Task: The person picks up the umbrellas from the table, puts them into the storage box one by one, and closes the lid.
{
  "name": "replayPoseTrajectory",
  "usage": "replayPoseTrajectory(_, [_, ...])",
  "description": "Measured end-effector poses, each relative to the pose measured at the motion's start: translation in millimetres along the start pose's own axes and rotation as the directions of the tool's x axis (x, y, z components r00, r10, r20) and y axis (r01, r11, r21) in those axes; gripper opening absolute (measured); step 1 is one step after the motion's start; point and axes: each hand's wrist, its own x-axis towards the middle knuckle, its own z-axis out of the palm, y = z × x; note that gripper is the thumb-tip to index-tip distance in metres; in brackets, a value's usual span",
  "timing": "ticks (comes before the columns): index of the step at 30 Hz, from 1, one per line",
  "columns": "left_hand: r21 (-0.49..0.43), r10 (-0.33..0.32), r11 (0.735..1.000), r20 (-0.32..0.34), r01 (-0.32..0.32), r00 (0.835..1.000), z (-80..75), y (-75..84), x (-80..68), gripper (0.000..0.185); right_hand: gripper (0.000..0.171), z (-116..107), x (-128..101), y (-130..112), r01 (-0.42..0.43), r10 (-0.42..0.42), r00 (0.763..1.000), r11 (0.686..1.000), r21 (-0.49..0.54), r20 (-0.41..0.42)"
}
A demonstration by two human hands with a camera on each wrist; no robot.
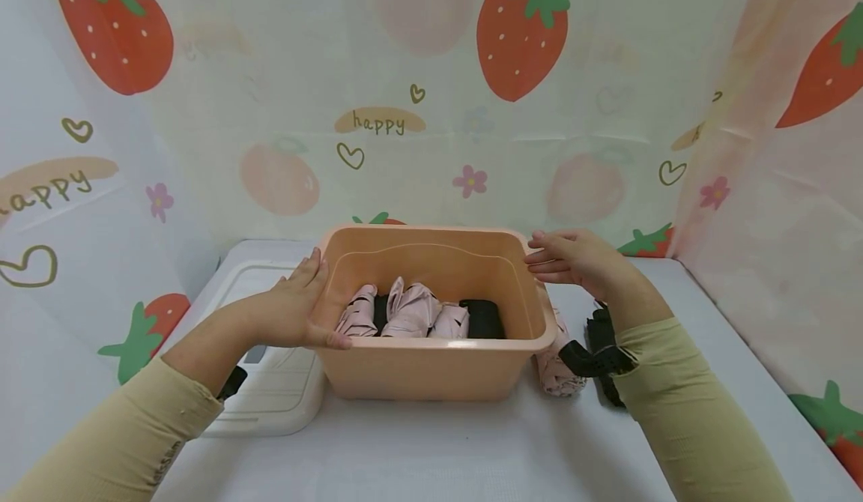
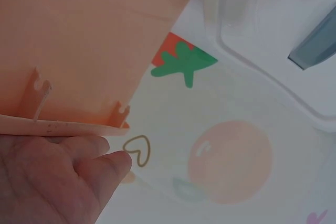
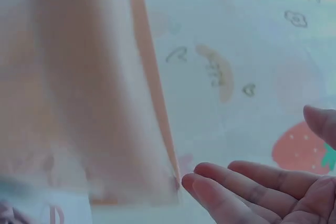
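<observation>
Peach bin [image 1: 425, 375] on the bench [image 1: 377, 449] — only the head view shows the pink rolls [image 1: 413, 315] and black roll [image 1: 485, 320] inside; only the left wrist view shows slotted ribs [image 2: 38, 95] beneath its rim [image 2: 63, 128]. Left hand [image 1: 290, 307]: fingers outstretched against the bin's left end, thumb resting on the front rim. Right hand [image 1: 581, 264]: fingers extended, thumb spread well apart, holding nothing — fingertips at the right rim, contact uncertain

The bin [image 1: 425, 371] is coloured peach, and the pink bundles [image 1: 413, 311] are streaked with dark marks. The pale backdrop [image 1: 418, 195] is patterned with red strawberries [image 1: 522, 37], gold hearts [image 1: 417, 94] and pink flowers [image 1: 470, 181].
</observation>
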Motion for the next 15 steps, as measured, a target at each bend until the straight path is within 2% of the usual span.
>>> replayPoseTrajectory(6, [-0.004,-0.002,1.000,-0.002,0.002,1.000,0.3,0.2,0.3,0.136,0.067,-21.7,-12.7,7.7,-0.011,0.009,0.999,0.999,-0.045,-0.032])
replayPoseTrajectory(15, [-0.008,-0.015,1.000,0.008,0.016,1.000,-0.4,0.8,0.3,0.137,0.075,-58.3,-29.3,37.4,-0.058,0.051,0.996,0.992,-0.111,-0.072])
